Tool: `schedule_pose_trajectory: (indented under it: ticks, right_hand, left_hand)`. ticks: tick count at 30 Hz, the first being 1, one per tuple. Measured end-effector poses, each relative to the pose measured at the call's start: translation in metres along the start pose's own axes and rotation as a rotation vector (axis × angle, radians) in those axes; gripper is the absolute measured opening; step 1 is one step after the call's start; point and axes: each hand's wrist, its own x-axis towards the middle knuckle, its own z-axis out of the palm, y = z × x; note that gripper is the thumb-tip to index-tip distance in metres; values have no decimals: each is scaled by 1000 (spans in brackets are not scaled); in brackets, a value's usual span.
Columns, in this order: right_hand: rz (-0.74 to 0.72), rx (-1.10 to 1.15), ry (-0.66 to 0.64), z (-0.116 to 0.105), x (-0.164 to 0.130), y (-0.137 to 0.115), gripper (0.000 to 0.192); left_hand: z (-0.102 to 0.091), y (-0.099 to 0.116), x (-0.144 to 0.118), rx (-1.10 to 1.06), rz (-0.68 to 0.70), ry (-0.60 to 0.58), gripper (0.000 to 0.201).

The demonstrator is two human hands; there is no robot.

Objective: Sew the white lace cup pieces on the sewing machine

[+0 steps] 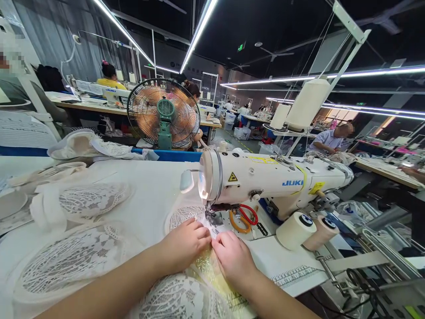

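Sewing machine ahead, scissors right

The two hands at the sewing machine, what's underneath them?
White lace fabric lies flat under the left hand and right hand, running to the needle of the sewing machine. The table beneath the lace is covered there.

hands: 2 | sewing machine: 1 | fan: 1 | thread spools: 2 | thread cones: 2 | scissors: 2

lace by left hand: white lace cloth, open-weave, rough
machine past the fingers: glossy white
scissors right of it: shiny plastic handles
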Motion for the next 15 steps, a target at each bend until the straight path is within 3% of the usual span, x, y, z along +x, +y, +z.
schedule_pose_trajectory:
  ticks: [15]
  right_hand:
    - [43,108,6,-8,0,0,20]
  left_hand:
    - [5,-23,2,-1,-7,-41,35]
